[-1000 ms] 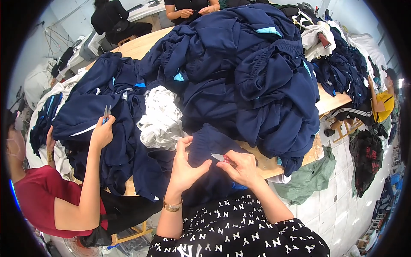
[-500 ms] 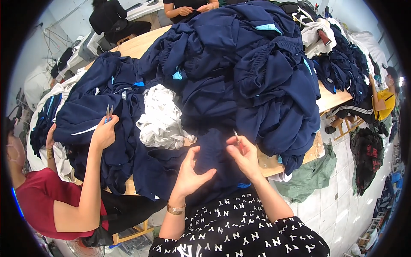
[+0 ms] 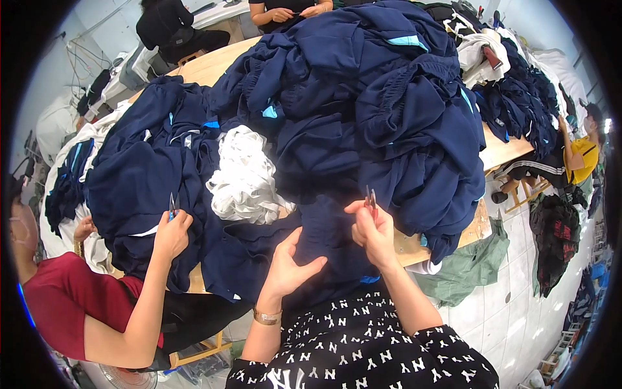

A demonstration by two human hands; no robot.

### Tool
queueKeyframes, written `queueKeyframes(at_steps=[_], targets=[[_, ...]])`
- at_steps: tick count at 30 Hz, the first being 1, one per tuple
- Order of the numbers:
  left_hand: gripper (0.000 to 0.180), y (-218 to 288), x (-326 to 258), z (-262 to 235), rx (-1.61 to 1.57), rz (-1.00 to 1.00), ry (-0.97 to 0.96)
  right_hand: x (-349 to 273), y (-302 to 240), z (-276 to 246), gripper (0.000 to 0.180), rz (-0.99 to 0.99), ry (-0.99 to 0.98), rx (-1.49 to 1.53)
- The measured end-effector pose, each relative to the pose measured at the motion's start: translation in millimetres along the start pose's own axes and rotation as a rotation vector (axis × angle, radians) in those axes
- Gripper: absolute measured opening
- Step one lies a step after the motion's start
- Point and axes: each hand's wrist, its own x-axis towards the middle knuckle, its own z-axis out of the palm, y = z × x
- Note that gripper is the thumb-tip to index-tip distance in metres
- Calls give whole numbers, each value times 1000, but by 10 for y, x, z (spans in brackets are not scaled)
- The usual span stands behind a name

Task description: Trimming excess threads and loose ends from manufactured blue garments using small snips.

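Observation:
Red-handled thread snips (image 3: pixel 371 202) stand blades up in my right hand (image 3: pixel 376 235), whose fingers are wrapped round them. My left hand (image 3: pixel 288 267) is open, thumb spread away from its fingers, over a dark navy garment (image 3: pixel 321 223) with a gathered band, lying right in front of me. Whether its fingertips touch the cloth cannot be made out. Close beyond that hand sits a bundle of white elastic tape (image 3: pixel 241 178). A tall heap of navy garments (image 3: pixel 317 84) with light-blue patches rises behind it.
At my left, a co-worker in a dark red top (image 3: pixel 84 305) holds blue-handled snips (image 3: pixel 172 209) over navy cloth. A green plastic sheet (image 3: pixel 466 262) lies on the floor at right. Another person in yellow (image 3: pixel 581 159) sits far right. Part of the wooden table edge (image 3: pixel 476 227) shows.
My right hand has turned, bringing the snips upright with their red handles in sight. My left hand stays almost still. The co-worker's snips have moved lower and slightly right.

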Motion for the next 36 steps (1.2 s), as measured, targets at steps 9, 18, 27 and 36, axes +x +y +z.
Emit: queueKeyframes(at_steps=[9, 18, 27, 36], targets=[[50, 12, -10, -24, 111, 49, 52, -79, -11, -177, 33, -360, 26, -1077], [48, -27, -41, 3, 214, 102, 102, -54, -135, -37, 31, -532, -42, -1257], [42, -6, -70, -8, 352, 63, 91, -40, -151, -25, 33, -564, -47, -1294], [46, 61, 14, 0, 162, 112, 83, -59, -4, -89, 25, -231, 88, -901]])
